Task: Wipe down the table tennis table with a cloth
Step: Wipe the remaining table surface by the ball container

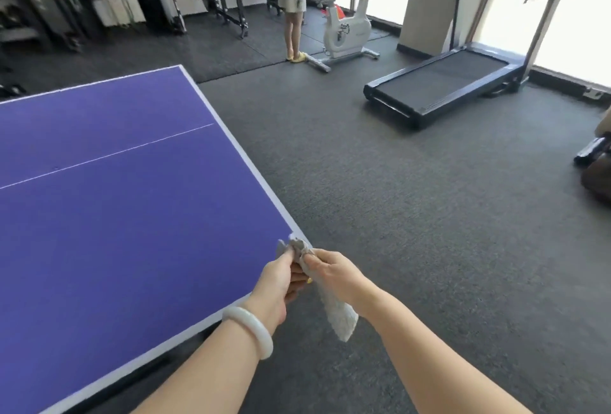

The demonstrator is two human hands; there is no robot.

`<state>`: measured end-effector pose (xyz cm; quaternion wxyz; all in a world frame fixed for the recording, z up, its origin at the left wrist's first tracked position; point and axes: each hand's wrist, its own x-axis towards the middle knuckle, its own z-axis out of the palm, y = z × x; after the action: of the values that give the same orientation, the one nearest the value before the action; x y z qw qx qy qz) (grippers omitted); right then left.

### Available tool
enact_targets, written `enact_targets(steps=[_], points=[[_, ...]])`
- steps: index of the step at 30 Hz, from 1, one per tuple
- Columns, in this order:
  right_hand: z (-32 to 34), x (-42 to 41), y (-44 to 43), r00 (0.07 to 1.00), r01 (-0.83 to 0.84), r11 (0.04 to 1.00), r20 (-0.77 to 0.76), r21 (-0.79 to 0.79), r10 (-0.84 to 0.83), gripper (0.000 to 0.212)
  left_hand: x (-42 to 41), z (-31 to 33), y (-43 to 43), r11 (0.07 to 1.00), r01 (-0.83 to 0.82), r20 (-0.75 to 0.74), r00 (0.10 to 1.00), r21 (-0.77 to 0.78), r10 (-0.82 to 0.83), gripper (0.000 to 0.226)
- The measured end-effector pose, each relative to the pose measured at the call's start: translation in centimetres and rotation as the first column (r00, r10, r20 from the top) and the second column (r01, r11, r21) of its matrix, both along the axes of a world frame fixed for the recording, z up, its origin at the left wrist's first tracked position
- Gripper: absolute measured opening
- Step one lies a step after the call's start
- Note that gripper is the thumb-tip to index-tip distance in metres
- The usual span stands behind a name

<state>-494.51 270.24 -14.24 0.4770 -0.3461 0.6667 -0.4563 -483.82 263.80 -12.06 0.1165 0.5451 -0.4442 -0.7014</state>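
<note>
The grey cloth [334,304] is pinched at its upper end by the fingers of both the left hand [281,278] and the right hand [334,269], just over the near corner of the table tennis table [125,215]. Its lower end is left hanging beside the edge, probably so it can be folded or bunched before wiping.

One head-worn wide-angle view looks forward and down from just off the near right corner of the table tennis table [115,215]. It sits close above the left hand [281,281] and right hand [334,271], which grip a cloth [340,314] at that corner. The table's right edge runs diagonally away to the far corner. Further off, the view faces a treadmill [443,83] and an exercise bike [344,33].
</note>
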Motion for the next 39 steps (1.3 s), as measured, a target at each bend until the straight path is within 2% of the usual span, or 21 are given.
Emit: enact_targets(steps=[5,11,18,22,25,27,30,32,35,39], points=[[1.5,8.7,-3.8,0.96,-0.275,0.961,0.05,0.007,0.274,0.024,10.1,0.9,-1.7,0.98,-0.19,0.033,0.981,-0.053,0.191,0.041],[3.0,22.2,-8.3,0.865,-0.501,0.866,-0.034,-0.009,0.5,0.023,24.3,1.5,-2.8,0.882,-0.452,0.043,0.887,-0.132,0.46,0.02],[3.2,42.0,-11.3,0.778,-0.561,0.82,-0.268,0.113,0.569,0.019,42.2,1.9,-0.5,0.743,-0.635,0.014,0.758,-0.213,0.652,0.021],[3.6,54.3,-10.9,0.702,-0.664,0.742,-0.266,0.092,0.661,0.008,53.2,3.0,1.7,0.616,-0.75,0.023,0.63,-0.241,0.776,0.02],[4.3,63.3,-10.6,0.644,-0.717,0.691,-0.289,0.097,0.709,0.011,61.6,3.7,2.7,0.525,-0.815,0.027,0.535,-0.245,0.844,0.032],[4.5,68.8,-10.3,0.61,-0.746,0.661,-0.317,0.081,0.726,0.014,66.8,4.1,3.5,0.482,-0.84,0.04,0.488,-0.25,0.872,0.029],[4.7,76.7,-9.2,0.528,-0.8,0.597,-0.401,0.06,0.748,0.005,74.1,3.9,5.2,0.387,-0.883,0.031,0.393,-0.265,0.919,0.053],[4.7,81.6,-8.2,0.449,-0.848,0.525,-0.434,0.068,0.781,0.018,78.2,4.0,6.4,0.322,-0.911,0.025,0.327,-0.258,0.945,0.054],[4.8,88.1,-7.5,0.341,-0.895,0.422,-0.387,0.147,0.857,0.032,83.6,3.8,7.5,0.142,-0.962,-0.026,0.152,-0.233,0.988,0.036],[4.5,96.6,-8.4,0.252,-0.931,0.307,-0.258,0.199,0.933,0.041,90.8,2.9,7.7,-0.09,-0.979,-0.112,-0.07,-0.182,0.991,0.027]])
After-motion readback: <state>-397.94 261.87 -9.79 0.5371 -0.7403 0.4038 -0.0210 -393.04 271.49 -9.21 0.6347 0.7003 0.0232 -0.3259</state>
